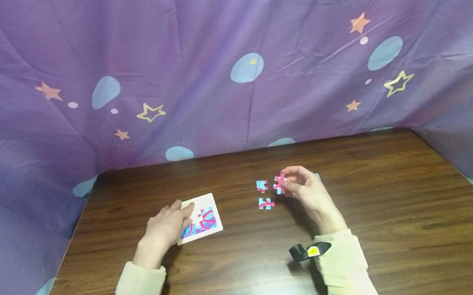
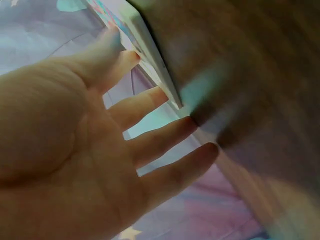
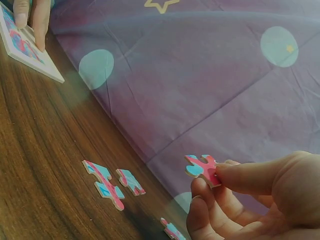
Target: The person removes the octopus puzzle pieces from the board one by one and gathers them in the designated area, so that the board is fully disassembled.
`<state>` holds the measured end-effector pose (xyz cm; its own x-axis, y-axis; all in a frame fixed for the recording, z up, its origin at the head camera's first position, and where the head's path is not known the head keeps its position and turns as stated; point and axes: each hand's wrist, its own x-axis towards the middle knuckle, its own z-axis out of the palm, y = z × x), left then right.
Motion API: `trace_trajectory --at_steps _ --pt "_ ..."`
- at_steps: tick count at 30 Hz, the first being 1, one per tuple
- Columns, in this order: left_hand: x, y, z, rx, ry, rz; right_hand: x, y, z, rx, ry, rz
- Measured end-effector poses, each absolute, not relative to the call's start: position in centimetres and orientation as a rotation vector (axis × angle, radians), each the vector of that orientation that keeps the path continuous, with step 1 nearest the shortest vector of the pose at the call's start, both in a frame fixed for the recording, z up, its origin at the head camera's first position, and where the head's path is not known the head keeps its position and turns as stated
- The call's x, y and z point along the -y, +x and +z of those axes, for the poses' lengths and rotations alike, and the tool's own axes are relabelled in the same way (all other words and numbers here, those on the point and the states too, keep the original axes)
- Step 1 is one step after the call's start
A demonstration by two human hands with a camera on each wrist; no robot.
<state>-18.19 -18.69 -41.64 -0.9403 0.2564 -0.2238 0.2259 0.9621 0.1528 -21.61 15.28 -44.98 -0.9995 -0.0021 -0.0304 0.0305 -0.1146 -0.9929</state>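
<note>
My right hand (image 1: 314, 199) pinches a pink and light-blue jigsaw piece (image 3: 201, 168) between thumb and fingers, holding it up above the table. Just left of it in the head view lie two loose jigsaw pieces, a farther one (image 1: 262, 185) and a nearer one (image 1: 265, 204). Another piece (image 3: 172, 229) shows below the right hand in the right wrist view, mostly hidden by that hand in the head view. On the left, a white-framed puzzle board (image 1: 217, 216) holds a partly filled pink, blue and purple picture. My left hand (image 1: 163, 228) rests on its left side, fingers extended.
The brown wood-grain table (image 1: 252, 261) carries everything. Behind it and at both sides hangs a purple cloth (image 1: 202, 36) printed with stars and blue ovals. A black band (image 1: 298, 253) with a yellow patch sits at the right wrist.
</note>
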Motion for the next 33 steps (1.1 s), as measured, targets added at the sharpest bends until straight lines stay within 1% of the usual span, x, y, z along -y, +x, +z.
trace_trajectory --at_steps 6,14,26,33 --pt "18.9 -17.6 -41.5 -2.809 0.356 0.242 -15.8 -21.6 -45.1 -2.088 0.028 -2.29" --pt "18.9 -16.9 -41.4 -2.813 0.369 0.234 -17.5 -21.0 -45.5 -2.271 0.047 -2.016" --pt "18.9 -17.5 -41.6 -2.783 0.457 0.293 -18.0 -20.8 -46.2 -2.361 0.118 -1.836" --pt "19.3 -17.6 -41.5 -2.744 0.493 0.34 -17.8 -20.9 -46.0 -2.461 0.201 -1.699"
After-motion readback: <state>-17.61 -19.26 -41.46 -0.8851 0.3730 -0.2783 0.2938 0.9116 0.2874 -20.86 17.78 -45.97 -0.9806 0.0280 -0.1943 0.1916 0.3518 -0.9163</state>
